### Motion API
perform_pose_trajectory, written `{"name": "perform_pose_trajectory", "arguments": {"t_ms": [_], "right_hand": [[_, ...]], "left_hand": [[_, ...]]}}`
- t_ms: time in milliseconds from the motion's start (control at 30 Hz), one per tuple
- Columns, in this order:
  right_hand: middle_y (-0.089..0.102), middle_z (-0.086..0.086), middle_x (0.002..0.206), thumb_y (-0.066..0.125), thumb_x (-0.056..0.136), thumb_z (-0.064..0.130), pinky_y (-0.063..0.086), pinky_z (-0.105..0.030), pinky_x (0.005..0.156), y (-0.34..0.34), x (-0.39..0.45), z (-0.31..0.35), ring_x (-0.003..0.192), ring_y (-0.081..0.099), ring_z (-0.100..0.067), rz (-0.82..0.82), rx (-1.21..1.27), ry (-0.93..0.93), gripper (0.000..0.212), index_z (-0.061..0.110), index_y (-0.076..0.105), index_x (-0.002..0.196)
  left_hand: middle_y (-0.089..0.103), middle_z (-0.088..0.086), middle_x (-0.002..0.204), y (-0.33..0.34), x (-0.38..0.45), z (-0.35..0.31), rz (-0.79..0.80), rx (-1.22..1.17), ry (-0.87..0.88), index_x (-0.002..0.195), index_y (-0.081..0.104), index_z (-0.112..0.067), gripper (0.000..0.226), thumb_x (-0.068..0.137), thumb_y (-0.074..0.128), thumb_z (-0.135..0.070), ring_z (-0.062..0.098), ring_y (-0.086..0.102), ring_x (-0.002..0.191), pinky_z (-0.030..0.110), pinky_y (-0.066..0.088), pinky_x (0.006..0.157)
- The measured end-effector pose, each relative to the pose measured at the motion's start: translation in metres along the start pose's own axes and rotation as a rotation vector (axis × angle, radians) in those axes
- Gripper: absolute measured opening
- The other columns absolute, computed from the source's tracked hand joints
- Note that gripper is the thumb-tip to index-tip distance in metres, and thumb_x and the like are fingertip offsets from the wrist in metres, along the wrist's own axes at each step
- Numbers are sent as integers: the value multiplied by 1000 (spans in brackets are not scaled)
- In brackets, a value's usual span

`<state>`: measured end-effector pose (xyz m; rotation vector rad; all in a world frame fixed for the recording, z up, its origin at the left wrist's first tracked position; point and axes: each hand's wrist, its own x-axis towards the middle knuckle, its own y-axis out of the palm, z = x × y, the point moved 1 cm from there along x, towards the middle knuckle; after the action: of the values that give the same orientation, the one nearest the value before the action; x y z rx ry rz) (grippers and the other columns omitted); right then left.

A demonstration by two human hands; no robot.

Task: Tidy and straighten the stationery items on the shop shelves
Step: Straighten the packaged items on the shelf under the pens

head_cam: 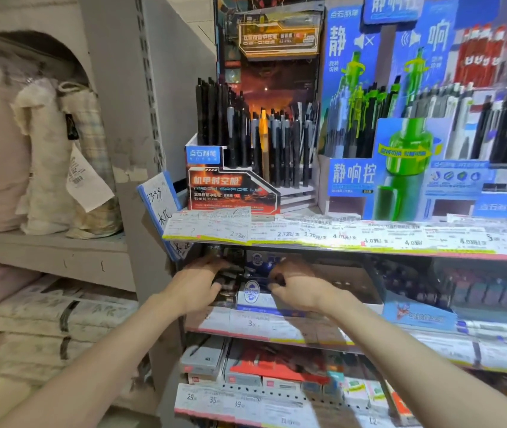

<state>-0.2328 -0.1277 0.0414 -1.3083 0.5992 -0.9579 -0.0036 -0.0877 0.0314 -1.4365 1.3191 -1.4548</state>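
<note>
both bare forearms are reaching forward and up, converging toward the middle of the view. the left arm is entering from about 7 o'clock and the right arm from about 5 o'clock, each rising diagonally to its wrist. the left hand [198, 287] is lying at roughly 10 o'clock of the right hand [297, 287], the two near each other but apart. the left hand is showing its back to the camera, with its fingers [219, 281] bending forward and down. the right hand is also showing its back, with its fingers [277, 278] curling inward toward the left hand. motion blur is hiding whether either hand is gripping anything.
</note>
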Motion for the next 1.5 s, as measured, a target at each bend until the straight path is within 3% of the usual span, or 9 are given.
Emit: {"name": "perform_pose_trajectory", "arguments": {"t_ms": [333,600,733,867,967,1067,1233,1367,1500], "right_hand": [[70,-2,97,55,89,23,52,-32,76,7,15,10,86,62,-24,25,87,0,20,19,74,96],[71,-1,111,56,99,30,39,-23,76,-5,6,13,100,64,-22,-150,146,8,24,19,70,115],[72,2,106,54,99,29,46,-27,78,-7,-16,14,93,63,-17,-224,146,-33,24,20,71,114],[70,9,118,52,100,37,50,-29,91,-7,-47,19,107,64,-11,-273,75,-54,29,23,70,118],[69,13,115,53,99,36,49,-27,92,-12,-71,25,107,62,-6,-302,103,-77,27,25,70,117],[66,20,107,55,98,34,51,-25,87,-22,-92,31,98,61,0,-336,156,-100,22,31,69,114],[65,24,100,58,97,34,45,-11,75,-58,-121,52,92,61,5,-390,181,-152,19,31,69,112],[68,21,94,59,96,38,53,-27,77,-95,-131,77,86,65,-4,-340,222,-201,18,32,69,110],[68,13,82,62,94,40,50,-30,68,-127,-118,94,74,61,-8,-381,105,-246,17,30,69,107]], "left_hand": [[55,-1,134,13,9,24,-113,-157,65,131,59,-23,34,97,55,-29,21,51,122,29,42,100],[60,3,113,11,5,24,-272,-285,124,123,66,-19,29,96,58,-27,22,60,102,30,46,85],[67,-5,112,8,-12,17,-313,-341,149,124,66,-23,30,97,57,-32,13,63,98,23,46,83],[60,-15,99,7,-37,7,-343,-422,208,117,68,-25,26,96,58,-36,1,57,89,11,42,79],[57,-19,99,-1,-53,-2,-342,-504,289,115,69,-24,24,95,60,-33,2,60,92,14,45,80],[59,-17,98,-17,-68,-11,-360,-572,336,112,71,-23,21,94,62,-29,7,62,92,19,48,77],[61,-13,93,-58,-84,-23,-417,-653,411,108,72,-26,17,92,64,-27,11,63,89,16,47,73],[63,-14,91,-95,-84,-31,-476,-624,494,106,71,-29,18,92,63,-37,10,63,89,17,45,74],[62,-14,91,-127,-67,-43,-476,-604,518,106,71,-30,16,91,66,-34,10,62,91,14,46,73]]}}
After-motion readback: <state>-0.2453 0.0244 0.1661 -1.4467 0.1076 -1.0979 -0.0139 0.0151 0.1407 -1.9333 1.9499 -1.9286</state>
